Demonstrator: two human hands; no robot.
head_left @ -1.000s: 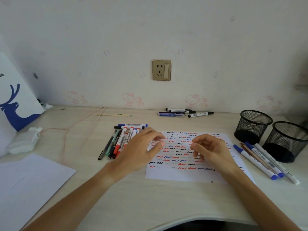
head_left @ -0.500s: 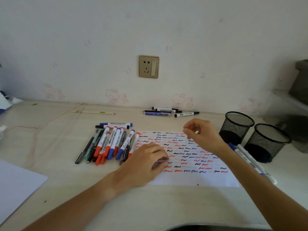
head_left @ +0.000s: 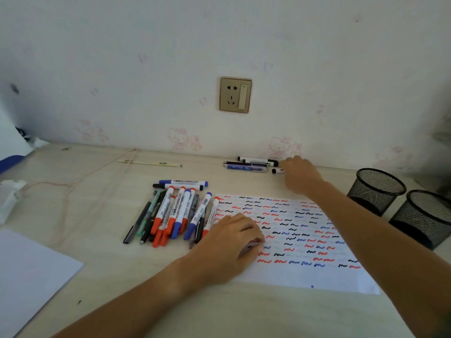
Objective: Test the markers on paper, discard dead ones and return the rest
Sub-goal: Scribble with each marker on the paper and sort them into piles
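The test paper [head_left: 305, 223] lies flat on the desk, covered in red, blue and black squiggles. My left hand [head_left: 231, 242] rests on its left edge, fingers curled round a marker [head_left: 251, 247] that is almost wholly hidden. A heap of red, blue and black markers [head_left: 175, 213] lies left of the paper. My right hand [head_left: 301, 174] reaches to the wall, over the right end of a black-capped white marker [head_left: 277, 170]. Its fingers are hidden, so I cannot tell whether they grip. Beside it lie three more pens [head_left: 251, 164].
Two black mesh cups [head_left: 377, 189] [head_left: 429, 215] stand at the right. A white sheet [head_left: 31, 272] lies at the near left, a thin stick [head_left: 151, 163] and a cord [head_left: 80, 176] at the back left. A wall socket [head_left: 235, 95] is above.
My right hand has left the paper and travelled back to the pens by the wall. My left hand has dropped onto the paper's left edge. The view has shifted.
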